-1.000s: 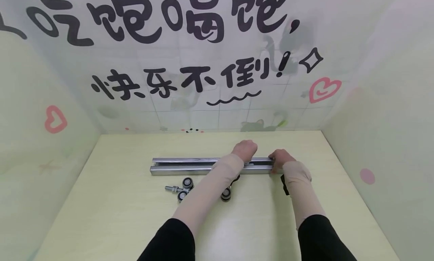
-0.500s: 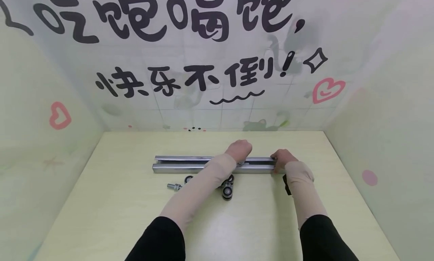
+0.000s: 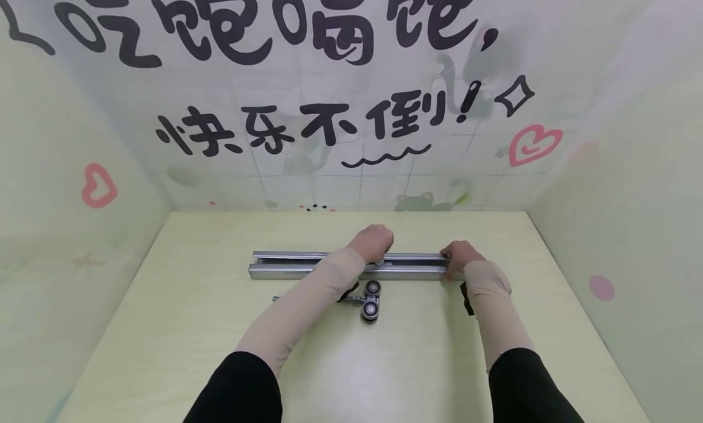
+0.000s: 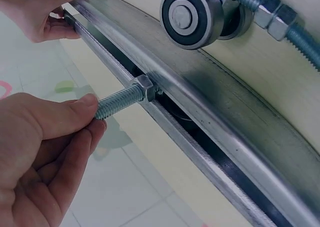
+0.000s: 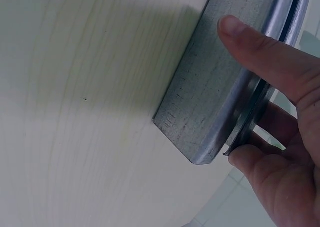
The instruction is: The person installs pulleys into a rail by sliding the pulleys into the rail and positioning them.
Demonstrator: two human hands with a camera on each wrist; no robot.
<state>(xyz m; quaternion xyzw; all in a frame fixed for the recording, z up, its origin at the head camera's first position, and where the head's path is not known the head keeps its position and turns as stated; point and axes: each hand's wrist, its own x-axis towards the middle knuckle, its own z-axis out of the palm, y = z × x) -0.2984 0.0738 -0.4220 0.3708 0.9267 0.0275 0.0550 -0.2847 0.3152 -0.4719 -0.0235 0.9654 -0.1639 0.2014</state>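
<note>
Rail (image 5: 200, 97), one: grey metal, slotted lengthwise, scuffed; set on the desk (image 5: 85, 152), one end just short of the edge. Right hand (image 5: 295, 162), one: grips rail near that end, thumb against one wall, fingers opposite. Desk: pale, wood-grained. Beyond its edge: tile-patterned backdrop (image 5: 229, 207).

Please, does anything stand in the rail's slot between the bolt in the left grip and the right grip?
Nothing visible stands in the slot between the bolt and the right grip, though the dark inside cannot be judged. The roller trolley lies outside, in front of the rail.
</note>
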